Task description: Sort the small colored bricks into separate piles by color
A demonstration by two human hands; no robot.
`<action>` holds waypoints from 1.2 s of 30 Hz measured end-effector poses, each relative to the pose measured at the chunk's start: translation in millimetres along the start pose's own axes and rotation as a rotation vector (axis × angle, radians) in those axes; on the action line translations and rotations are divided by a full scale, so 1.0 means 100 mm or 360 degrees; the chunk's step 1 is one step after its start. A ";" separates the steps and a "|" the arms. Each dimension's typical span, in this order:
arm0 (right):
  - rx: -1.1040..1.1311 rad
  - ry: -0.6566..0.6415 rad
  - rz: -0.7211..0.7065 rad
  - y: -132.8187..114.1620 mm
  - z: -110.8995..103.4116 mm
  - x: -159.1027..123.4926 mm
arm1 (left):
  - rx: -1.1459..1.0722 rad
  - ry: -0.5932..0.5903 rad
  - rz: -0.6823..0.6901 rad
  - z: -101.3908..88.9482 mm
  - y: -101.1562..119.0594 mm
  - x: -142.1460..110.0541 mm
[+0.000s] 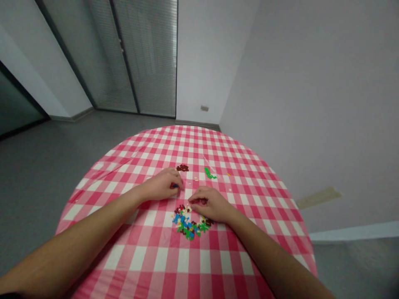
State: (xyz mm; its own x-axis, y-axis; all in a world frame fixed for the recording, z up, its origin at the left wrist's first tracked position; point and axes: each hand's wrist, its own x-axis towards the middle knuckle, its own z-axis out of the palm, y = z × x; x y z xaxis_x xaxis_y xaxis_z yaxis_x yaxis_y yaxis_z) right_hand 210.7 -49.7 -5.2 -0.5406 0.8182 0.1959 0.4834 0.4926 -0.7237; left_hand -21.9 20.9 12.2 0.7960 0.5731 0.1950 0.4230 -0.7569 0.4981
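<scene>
My left hand (164, 185) rests on the tablecloth with its fingers curled down. A bit of blue brick (175, 185) shows between its thumb and fingers; how many pieces are there is hidden. My right hand (215, 204) lies at the upper right of a mixed pile of small toy bricks (188, 226), blue, green, brown, red, yellow and cream. Its thumb and fingers are bent toward each other, and something dark shows between them, too small to name. Just beyond my left hand sits a group of brown bricks (182, 167). Farther right lies a group of green bricks (209, 172).
A red-and-white checked cloth (143, 257) covers the round table. A yellow-orange piece (229, 175) and a few pale bits (196, 179) lie scattered past my right hand. A wall (311, 104) stands close on the right; glass doors with blinds (146, 62) are behind.
</scene>
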 end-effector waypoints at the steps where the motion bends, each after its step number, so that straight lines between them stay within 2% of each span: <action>1: -0.0047 -0.0045 -0.0051 -0.02 -0.01 0.00 | -0.0065 -0.0092 0.0091 -0.02 0.07 -0.01; 4: -0.0164 -0.0119 -0.0109 -0.06 -0.01 -0.01 | -0.0184 -0.0222 0.0240 -0.02 0.19 -0.03; 8: -0.0167 -0.0134 -0.0119 -0.07 0.00 -0.01 | -0.0183 -0.0262 0.0304 0.02 0.21 -0.03; 18: 0.0005 -0.0184 -0.0090 -0.06 -0.05 -0.02 | -0.0151 -0.0304 0.0351 0.07 0.24 -0.04; 26: 0.0181 -0.0126 -0.0022 0.00 -0.05 -0.01 | -0.0153 -0.0341 0.0391 0.11 0.31 -0.04; 36: 0.0286 -0.0121 0.0075 0.04 -0.05 -0.01 | -0.0175 -0.0288 0.0366 0.18 0.31 -0.05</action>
State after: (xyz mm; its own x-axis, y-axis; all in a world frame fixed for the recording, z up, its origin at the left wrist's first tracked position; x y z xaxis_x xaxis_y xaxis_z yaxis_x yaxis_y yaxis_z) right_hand 216.3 -46.7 -5.3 -0.5739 0.8110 0.1136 0.3824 0.3880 -0.8386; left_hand -5.4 -10.9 11.6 0.9337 0.3180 0.1645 0.1813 -0.8161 0.5487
